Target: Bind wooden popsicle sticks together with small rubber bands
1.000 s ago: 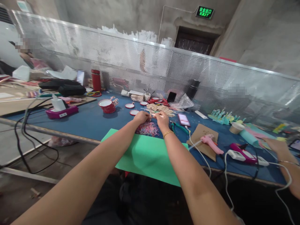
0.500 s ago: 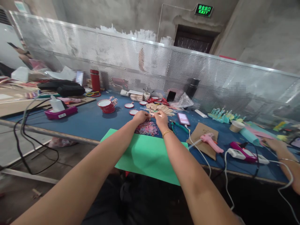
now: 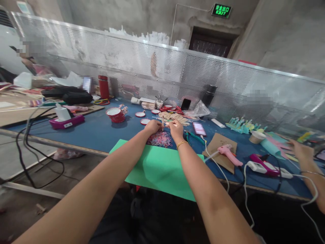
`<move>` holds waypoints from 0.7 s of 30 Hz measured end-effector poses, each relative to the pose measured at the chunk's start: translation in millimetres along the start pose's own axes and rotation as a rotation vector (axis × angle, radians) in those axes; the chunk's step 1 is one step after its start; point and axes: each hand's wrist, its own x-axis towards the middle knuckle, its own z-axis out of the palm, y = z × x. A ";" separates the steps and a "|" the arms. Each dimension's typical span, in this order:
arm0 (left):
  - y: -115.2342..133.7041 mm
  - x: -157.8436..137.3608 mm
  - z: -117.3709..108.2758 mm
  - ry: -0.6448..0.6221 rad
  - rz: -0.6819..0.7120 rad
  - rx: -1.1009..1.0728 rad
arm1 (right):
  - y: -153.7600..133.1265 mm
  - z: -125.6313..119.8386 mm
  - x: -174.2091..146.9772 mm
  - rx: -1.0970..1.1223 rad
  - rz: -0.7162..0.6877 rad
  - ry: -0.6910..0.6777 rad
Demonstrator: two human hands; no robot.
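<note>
My left hand [image 3: 153, 126] is closed in a pinch around a thin wooden stick [image 3: 163, 121], which stands nearly upright between my hands. Close beside it, my right hand [image 3: 176, 130] has its fingers pinched together at a small pale thing, too small to name. Just below the hands lies a tangle of pink, blue and white strings [image 3: 162, 139]. A pile of wooden sticks [image 3: 179, 118] spreads behind my right hand. Under my forearms, a green sheet [image 3: 159, 173] hangs over the table's front edge.
Round red-rimmed pieces [image 3: 140, 115] lie beyond my left hand, near a red-sided stack [image 3: 116, 116]. To the right are pliers [image 3: 194, 137], a phone [image 3: 199, 129], a pink glue gun [image 3: 230, 154] on cardboard and a power strip [image 3: 265, 165]. A co-worker's hand [image 3: 302, 150] works at far right.
The wooden stick between my hands now stands up and shows more clearly. My hands have barely shifted. The co-worker's hand at the right has risen slightly.
</note>
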 end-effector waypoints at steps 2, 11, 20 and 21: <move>-0.6 0.1 0.3 0.007 0.000 0.006 | -0.1 -0.2 -0.3 -0.003 -0.010 0.006; -2.3 0.2 0.7 0.004 0.008 -0.002 | 1.2 0.2 0.5 -0.024 0.002 -0.001; 1.3 -2.7 -0.4 -0.001 -0.016 0.032 | 6.1 2.2 2.0 -0.046 -0.037 -0.006; 2.1 -3.3 -0.7 0.002 -0.015 0.032 | 5.9 1.9 1.9 -0.041 -0.022 0.002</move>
